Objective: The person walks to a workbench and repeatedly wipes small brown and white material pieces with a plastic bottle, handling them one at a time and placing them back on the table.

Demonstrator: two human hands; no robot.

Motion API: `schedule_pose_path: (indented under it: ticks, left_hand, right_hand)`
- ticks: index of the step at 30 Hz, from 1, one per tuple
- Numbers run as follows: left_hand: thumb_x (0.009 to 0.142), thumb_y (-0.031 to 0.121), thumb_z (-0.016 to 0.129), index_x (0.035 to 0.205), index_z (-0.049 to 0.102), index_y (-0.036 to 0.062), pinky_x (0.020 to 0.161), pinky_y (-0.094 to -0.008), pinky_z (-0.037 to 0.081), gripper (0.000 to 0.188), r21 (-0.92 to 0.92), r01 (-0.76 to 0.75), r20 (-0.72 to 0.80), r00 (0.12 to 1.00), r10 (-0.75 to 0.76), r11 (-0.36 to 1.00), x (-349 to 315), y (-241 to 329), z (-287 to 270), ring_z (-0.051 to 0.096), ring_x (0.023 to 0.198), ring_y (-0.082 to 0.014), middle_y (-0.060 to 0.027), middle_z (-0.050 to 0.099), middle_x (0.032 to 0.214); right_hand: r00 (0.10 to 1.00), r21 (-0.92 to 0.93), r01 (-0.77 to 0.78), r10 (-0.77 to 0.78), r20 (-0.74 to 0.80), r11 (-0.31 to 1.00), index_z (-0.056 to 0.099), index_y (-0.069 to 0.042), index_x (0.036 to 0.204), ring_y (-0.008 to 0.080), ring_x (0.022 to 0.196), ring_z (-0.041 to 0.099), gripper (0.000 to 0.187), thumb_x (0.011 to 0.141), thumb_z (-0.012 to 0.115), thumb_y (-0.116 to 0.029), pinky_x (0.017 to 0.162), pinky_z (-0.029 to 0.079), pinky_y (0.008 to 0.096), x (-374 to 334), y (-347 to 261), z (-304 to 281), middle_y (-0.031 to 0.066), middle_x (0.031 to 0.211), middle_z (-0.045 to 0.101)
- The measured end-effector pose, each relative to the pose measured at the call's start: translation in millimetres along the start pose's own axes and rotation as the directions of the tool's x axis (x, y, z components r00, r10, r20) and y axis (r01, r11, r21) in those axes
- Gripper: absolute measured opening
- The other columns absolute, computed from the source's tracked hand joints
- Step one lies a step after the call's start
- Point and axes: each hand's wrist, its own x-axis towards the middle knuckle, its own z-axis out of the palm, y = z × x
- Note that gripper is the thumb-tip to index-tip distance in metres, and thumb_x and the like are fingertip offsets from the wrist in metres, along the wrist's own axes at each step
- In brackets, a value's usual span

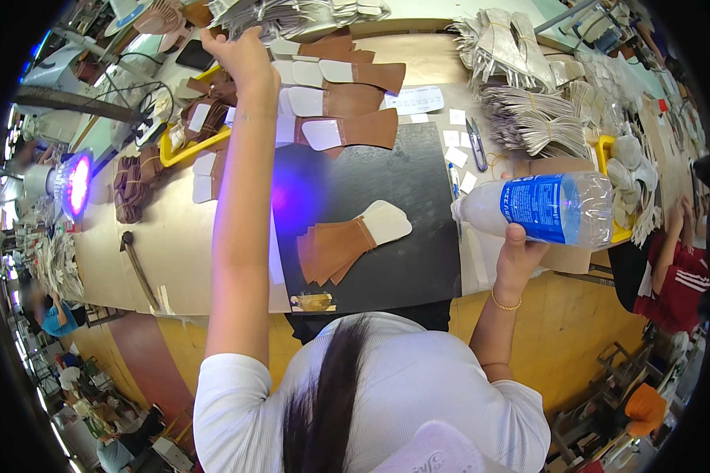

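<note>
My right hand (521, 256) is wrapped round a clear plastic bottle (596, 209) with a blue label. The bottle lies nearly level above the table's right side, its neck toward the left. Stretched far forward, my left hand (243, 59) has its fingers apart and nothing visible in them. It is nearest a dark flat object (195, 55) and rows of brown leather pieces with white ends (355, 101). On the black mat (418, 276) between my arms sits a fanned stack of brown pieces (331, 251), with a white piece (388, 222) at its upper end.
Thread snips (476, 144), a pen (454, 180) and small white paper squares (457, 117) lie right of the mat. Bundles of pale strips (532, 118) are heaped behind them. A yellow basket (168, 150) and a lit lamp (77, 186) stand left. Another person (682, 276) is at far right.
</note>
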Motion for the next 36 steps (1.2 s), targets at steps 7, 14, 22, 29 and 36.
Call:
schedule_pose_path:
  ticks: [7,14,22,29,36]
  left_hand:
    - [0.081,0.008,0.069,0.141,0.034,0.0055,0.112,-0.0458,0.028,0.069,0.394,-0.501,0.628,0.759,0.172,0.771,-194.9,56.8,-106.7,0.031,0.136,-0.0366,-0.0193,0.031,0.145]
    - [0.081,0.029,0.072,0.142,0.040,0.0043,0.115,-0.0509,0.023,0.072,0.483,-0.704,0.873,0.434,-0.222,0.521,-303.3,51.3,-178.4,0.025,0.142,-0.0374,-0.0194,0.026,0.154]
    - [0.083,0.046,0.067,0.144,0.037,0.0027,0.114,-0.0532,0.020,0.081,0.612,-0.674,0.787,0.572,-0.232,0.414,-322.5,51.4,-170.1,0.025,0.142,-0.0358,-0.0188,0.028,0.153]
    - [0.084,0.047,0.066,0.144,0.037,0.0018,0.115,-0.0540,0.017,0.081,0.664,-0.613,0.744,0.604,-0.288,0.428,-337.9,48.1,-168.4,0.022,0.143,-0.0358,-0.0184,0.025,0.154]
    - [0.086,0.052,0.062,0.146,0.034,0.0026,0.116,-0.0516,0.014,0.083,0.678,-0.624,0.729,0.637,-0.248,0.388,-337.2,48.1,-166.1,0.019,0.145,-0.0342,-0.0174,0.023,0.156]
  right_hand:
    - [0.971,-0.087,-0.102,0.119,0.207,0.991,0.039,0.001,0.136,0.0256,0.114,0.057,0.083,0.078,0.079,-0.042,0.102,0.045,0.0407,-25.3,-2.0,31.1,0.0154,0.129,0.056]
    - [0.711,-0.272,0.219,0.038,0.703,0.937,0.055,0.002,0.128,0.0233,0.116,0.060,0.054,0.079,0.074,-0.010,0.101,0.046,0.0353,-63.0,4.9,73.5,0.0176,0.126,0.062]
    - [0.923,-0.455,0.221,-0.035,0.382,0.863,0.069,-0.002,0.103,0.0209,0.090,0.069,0.031,0.075,0.080,-0.008,0.082,0.055,0.0315,-21.0,41.1,8.2,0.0093,0.103,0.071]
    - [0.737,-0.238,0.372,-0.130,0.663,0.897,0.061,-0.001,0.118,0.0266,0.095,0.069,0.043,0.079,0.073,-0.011,0.080,0.054,0.0335,-52.3,22.2,90.8,0.0135,0.108,0.069]
    - [0.961,-0.290,0.108,-0.025,0.275,0.951,0.067,0.000,0.097,0.0272,0.078,0.069,0.033,0.070,0.083,-0.011,0.071,0.054,0.0342,-10.0,28.6,72.8,0.0129,0.087,0.071]
